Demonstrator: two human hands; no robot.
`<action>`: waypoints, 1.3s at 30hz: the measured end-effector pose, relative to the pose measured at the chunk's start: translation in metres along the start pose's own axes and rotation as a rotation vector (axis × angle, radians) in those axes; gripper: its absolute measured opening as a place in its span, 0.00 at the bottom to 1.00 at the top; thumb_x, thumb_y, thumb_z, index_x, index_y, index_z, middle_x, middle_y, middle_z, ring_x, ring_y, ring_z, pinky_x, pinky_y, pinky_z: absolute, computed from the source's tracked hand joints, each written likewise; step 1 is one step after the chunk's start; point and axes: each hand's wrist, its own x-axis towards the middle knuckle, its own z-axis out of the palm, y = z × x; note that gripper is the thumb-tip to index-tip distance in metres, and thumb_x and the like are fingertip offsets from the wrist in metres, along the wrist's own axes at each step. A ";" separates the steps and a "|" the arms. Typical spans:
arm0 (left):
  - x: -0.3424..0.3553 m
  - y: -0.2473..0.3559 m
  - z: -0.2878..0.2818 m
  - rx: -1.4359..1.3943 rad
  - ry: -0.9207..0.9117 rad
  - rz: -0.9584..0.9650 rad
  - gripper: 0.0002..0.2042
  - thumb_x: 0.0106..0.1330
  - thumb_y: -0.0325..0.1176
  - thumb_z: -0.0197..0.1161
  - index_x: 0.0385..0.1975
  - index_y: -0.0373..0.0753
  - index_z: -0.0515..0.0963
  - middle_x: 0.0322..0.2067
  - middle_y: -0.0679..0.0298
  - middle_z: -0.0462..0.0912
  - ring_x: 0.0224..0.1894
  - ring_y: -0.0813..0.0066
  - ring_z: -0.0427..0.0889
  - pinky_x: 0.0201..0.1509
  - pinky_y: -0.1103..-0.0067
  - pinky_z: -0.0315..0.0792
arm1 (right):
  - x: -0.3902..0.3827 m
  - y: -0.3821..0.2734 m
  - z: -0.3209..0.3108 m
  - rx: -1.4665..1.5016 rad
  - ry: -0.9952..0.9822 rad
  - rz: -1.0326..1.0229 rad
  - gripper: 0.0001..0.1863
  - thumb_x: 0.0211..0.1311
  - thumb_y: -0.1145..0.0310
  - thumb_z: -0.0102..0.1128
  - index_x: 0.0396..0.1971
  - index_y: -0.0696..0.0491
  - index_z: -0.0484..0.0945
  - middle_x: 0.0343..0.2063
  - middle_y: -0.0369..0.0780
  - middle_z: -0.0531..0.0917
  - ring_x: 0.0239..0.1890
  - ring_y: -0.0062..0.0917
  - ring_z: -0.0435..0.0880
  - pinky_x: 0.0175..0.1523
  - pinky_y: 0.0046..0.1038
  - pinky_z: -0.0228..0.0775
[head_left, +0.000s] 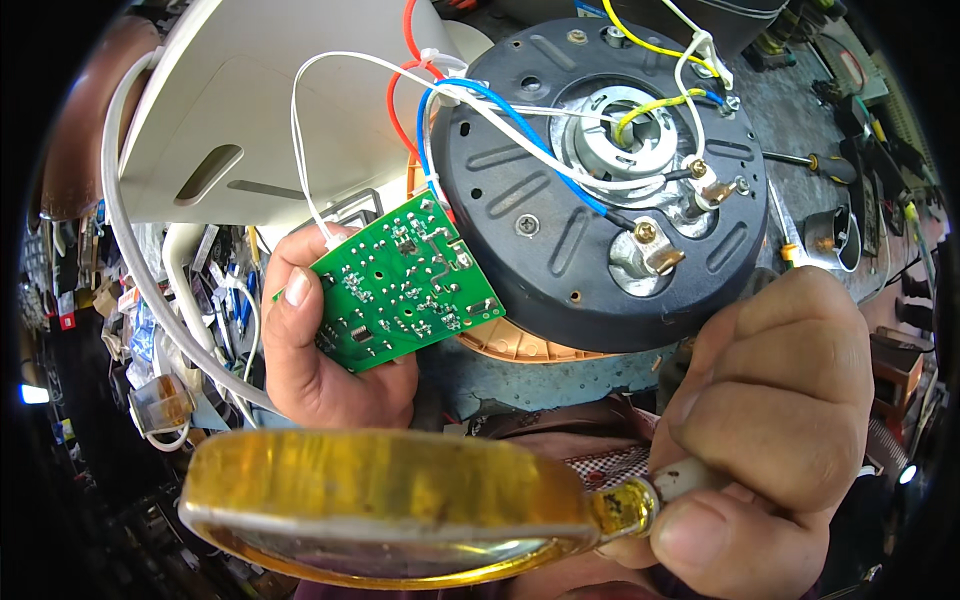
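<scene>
My left hand (310,350) grips a green circuit board (400,275) by its left and lower edges, solder side facing up. White, blue and red wires run from the board to a round black appliance base (520,150) with a metal ring and screw terminals. Close to the camera, my right hand (770,430) is closed round the handle of a magnifying glass (390,505) with a gold-coloured rim. The glass hangs nearer the camera than the board, seen almost edge-on. The underside of the board is hidden.
A large white housing (260,90) stands at the upper left beside a grey hose (135,230). An orange plastic ring (530,345) shows beneath the base. A screwdriver (830,168) lies on the bench (790,110) at right. Assorted tools and parts crowd the left.
</scene>
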 end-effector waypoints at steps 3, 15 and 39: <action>-0.001 0.004 -0.001 -0.056 -0.001 -0.060 0.19 0.76 0.42 0.59 0.49 0.27 0.75 0.40 0.48 0.87 0.40 0.60 0.91 0.47 0.65 0.89 | 0.000 -0.002 0.000 0.000 -0.004 0.005 0.22 0.67 0.48 0.69 0.53 0.45 0.80 0.29 0.32 0.73 0.25 0.22 0.70 0.24 0.23 0.60; 0.002 0.004 -0.011 -0.056 -0.131 -0.041 0.17 0.78 0.36 0.55 0.53 0.26 0.75 0.46 0.50 0.85 0.47 0.58 0.88 0.55 0.64 0.84 | 0.000 0.000 0.002 0.017 -0.002 0.034 0.22 0.66 0.50 0.70 0.53 0.46 0.81 0.29 0.33 0.74 0.24 0.22 0.70 0.23 0.23 0.60; 0.006 0.001 -0.013 -0.028 -0.056 -0.043 0.19 0.74 0.41 0.62 0.50 0.29 0.76 0.44 0.50 0.86 0.45 0.57 0.91 0.53 0.60 0.89 | -0.007 -0.001 0.002 0.023 -0.023 0.070 0.23 0.62 0.55 0.73 0.53 0.50 0.82 0.30 0.35 0.76 0.24 0.22 0.71 0.22 0.23 0.59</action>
